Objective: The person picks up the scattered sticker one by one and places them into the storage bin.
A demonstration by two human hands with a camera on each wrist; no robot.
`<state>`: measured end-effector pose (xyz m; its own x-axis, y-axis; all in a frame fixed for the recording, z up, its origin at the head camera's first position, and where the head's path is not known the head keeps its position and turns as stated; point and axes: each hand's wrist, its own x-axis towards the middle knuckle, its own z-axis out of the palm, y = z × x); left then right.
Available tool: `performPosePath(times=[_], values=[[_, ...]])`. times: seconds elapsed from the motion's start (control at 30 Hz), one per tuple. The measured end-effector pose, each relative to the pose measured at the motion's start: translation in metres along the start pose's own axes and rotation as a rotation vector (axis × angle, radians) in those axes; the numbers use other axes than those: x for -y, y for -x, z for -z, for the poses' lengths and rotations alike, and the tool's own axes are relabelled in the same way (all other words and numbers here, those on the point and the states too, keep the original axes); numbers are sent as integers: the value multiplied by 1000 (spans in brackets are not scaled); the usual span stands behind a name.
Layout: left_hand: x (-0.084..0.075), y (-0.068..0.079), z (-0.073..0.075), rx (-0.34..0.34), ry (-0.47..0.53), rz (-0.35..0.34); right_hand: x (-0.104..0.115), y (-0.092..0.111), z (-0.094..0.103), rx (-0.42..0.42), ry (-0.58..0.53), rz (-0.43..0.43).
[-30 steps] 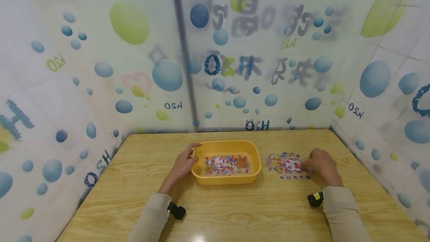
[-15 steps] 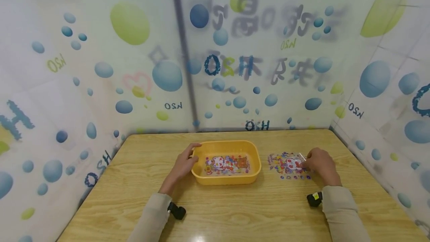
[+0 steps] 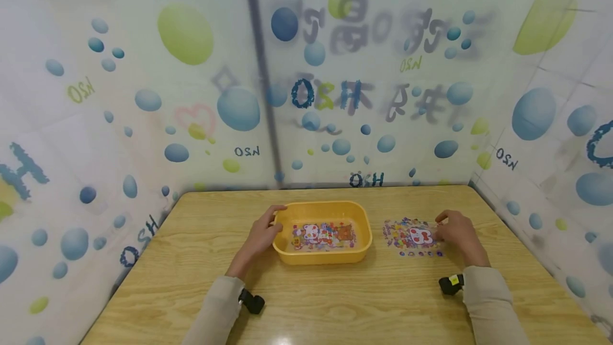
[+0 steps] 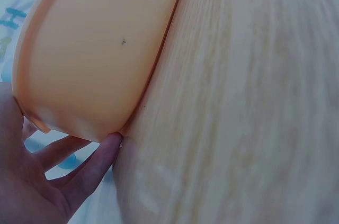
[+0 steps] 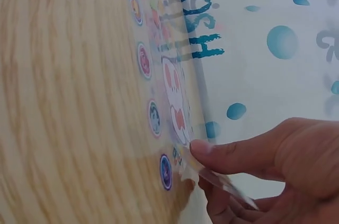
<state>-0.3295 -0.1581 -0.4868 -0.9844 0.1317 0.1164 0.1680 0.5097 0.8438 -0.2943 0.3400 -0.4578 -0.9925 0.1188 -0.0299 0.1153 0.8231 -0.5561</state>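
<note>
A yellow plastic basin (image 3: 322, 257) stands on the table, and my left hand (image 3: 261, 233) holds it by its left end. In the left wrist view, fingertips (image 4: 112, 142) touch the basin's outer wall (image 4: 100, 49). On the basin's floor lies a clear plastic sheet (image 3: 325, 236) printed with cartoon figures. A similar clear printed sheet (image 3: 413, 236) lies on the table to the right of the basin. My right hand (image 3: 457, 233) pinches this sheet's right edge between thumb and fingers. The right wrist view shows the pinched corner raised above the table, below a row of round printed icons (image 5: 154, 118).
The wood-grain table (image 3: 335, 302) extends in front of the basin and to both sides. Behind it and on both sides rise wall coverings (image 3: 316, 137) printed with blue and green drops. A small black wrist camera (image 3: 252, 301) sits at each cuff.
The printed sheet on the table has slid slightly to the right with my right hand. My left hand and the basin stay in place.
</note>
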Motion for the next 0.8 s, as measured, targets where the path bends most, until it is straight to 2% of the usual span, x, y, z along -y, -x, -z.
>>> performPosePath(times=[0.37, 0.8], values=[[0, 0, 0, 7, -4, 16, 0, -2, 3, 62, -128, -30], [0, 0, 0, 6, -4, 16, 1, 0, 9, 3, -214, -30]])
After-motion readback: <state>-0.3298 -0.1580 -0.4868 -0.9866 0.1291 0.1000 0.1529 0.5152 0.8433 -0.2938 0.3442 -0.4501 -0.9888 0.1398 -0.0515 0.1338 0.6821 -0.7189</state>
